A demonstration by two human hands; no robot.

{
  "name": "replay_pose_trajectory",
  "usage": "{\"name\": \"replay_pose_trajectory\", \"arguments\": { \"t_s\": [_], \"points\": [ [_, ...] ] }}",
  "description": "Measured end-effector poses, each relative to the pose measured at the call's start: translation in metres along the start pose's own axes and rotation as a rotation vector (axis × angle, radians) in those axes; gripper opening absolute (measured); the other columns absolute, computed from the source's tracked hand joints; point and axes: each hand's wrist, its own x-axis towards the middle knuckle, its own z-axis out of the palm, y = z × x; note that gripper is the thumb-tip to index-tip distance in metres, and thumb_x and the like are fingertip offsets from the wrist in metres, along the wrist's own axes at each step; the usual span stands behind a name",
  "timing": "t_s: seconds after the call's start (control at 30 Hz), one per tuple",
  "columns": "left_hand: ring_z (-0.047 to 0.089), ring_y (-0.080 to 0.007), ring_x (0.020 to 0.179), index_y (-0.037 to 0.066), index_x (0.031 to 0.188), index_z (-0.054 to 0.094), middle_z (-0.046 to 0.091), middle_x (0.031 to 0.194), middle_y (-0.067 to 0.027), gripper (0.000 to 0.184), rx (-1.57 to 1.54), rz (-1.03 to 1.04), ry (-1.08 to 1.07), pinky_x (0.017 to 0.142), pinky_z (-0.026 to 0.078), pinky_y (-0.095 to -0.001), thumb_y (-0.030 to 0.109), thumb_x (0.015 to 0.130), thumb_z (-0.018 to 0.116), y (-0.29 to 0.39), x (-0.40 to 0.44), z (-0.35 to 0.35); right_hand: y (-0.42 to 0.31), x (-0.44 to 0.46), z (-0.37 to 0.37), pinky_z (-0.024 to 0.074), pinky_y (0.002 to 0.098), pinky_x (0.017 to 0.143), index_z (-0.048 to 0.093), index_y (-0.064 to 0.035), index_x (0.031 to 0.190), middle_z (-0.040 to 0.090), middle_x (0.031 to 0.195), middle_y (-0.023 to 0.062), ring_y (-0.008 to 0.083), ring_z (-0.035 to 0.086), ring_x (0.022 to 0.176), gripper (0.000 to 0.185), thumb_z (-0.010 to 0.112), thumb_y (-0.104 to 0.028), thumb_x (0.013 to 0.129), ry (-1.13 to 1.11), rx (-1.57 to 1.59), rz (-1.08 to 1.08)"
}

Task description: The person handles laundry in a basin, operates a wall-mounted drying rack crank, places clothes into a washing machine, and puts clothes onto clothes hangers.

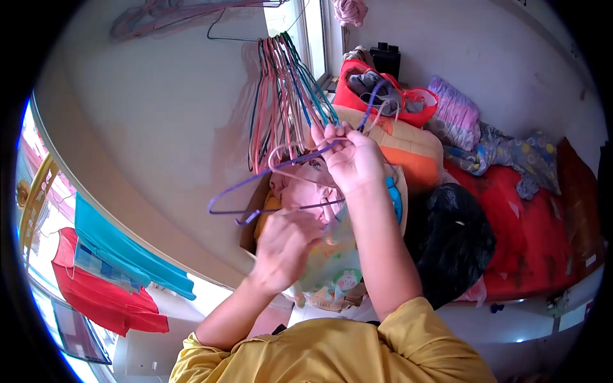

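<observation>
Two clothes hangers are in my right hand (pixel 354 158), its palm turned up and fingers curled round them. One is a purple hanger (pixel 255 179) whose long frame reaches out to the left; the other is a pale pink hanger (pixel 274 153) overlapping it. My left hand (pixel 285 246) is closed, slightly blurred, just below the purple hanger's lower bar. What its fingers hold is hidden. Beneath both hands, pink cloth (pixel 306 191) lies in a cardboard box (pixel 249 236), with a patterned pale green cloth or bag (pixel 338 265) nearer me.
A dense row of hangers (pixel 281 96) hangs by the wall ahead. Right of the box are an orange-and-tan bundle (pixel 408 150), a black plastic bag (pixel 456 236) and a red bag (pixel 357 80). Red fabric (pixel 523 223) covers a bed-like surface. Turquoise cloth (pixel 121 242) hangs at left.
</observation>
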Motion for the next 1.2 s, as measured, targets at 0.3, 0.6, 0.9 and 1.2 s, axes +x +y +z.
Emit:
{"name": "replay_pose_trajectory", "arguments": {
  "t_s": [0.3, 0.6, 0.9, 1.2],
  "points": [
    [0.047, -0.0084, 0.077, 0.000, 0.091, 0.053, 0.052, 0.082, -0.0009, 0.016, -0.765, -0.876, -0.040, 0.069, 0.041, -0.0251, 0.015, 0.092, 0.049, -0.057, -0.029, 0.051, -0.037, -0.027, 0.039, 0.0478, 0.0404, 0.082, 0.050, 0.0016, 0.110, 0.044, 0.064, 0.0021, 0.0157, 0.050, 0.062, 0.021, 0.045, -0.008, 0.092, -0.469, -0.151, 0.291],
    [0.057, -0.0203, 0.060, 0.000, 0.100, 0.056, 0.059, 0.066, -0.0104, 0.038, -0.443, -0.607, -0.481, 0.060, 0.046, -0.0319, 0.036, 0.088, 0.058, 0.008, 0.014, 0.002, -0.034, -0.010, 0.021, 0.0261, 0.0201, 0.040, 0.046, -0.0018, 0.117, 0.046, 0.065, 0.0007, 0.0054, 0.033, 0.045, 0.029, 0.048, -0.018, 0.094, -0.346, -0.661, 0.018],
    [0.056, -0.0247, 0.061, 0.001, 0.088, 0.052, 0.056, 0.068, -0.0135, 0.023, -0.528, -0.684, -0.222, 0.057, 0.043, -0.0348, 0.023, 0.094, 0.049, 0.004, 0.020, 0.063, -0.030, 0.014, 0.004, 0.0552, 0.0310, 0.058, 0.053, -0.0016, 0.103, 0.061, 0.079, 0.0090, 0.0147, 0.060, 0.064, 0.026, 0.047, -0.025, 0.095, -0.207, -0.975, -0.209],
    [0.052, -0.0223, 0.060, 0.002, 0.086, 0.046, 0.050, 0.066, -0.0117, 0.026, -0.463, -0.698, -0.154, 0.057, 0.041, -0.0353, 0.025, 0.097, 0.043, -0.043, 0.061, 0.085, -0.063, 0.044, 0.011, 0.0287, 0.0184, 0.032, 0.055, -0.0044, 0.106, 0.048, 0.055, -0.0012, 0.0038, 0.040, 0.038, 0.021, 0.044, -0.020, 0.096, -0.051, -0.993, -0.484]
  ]
}}
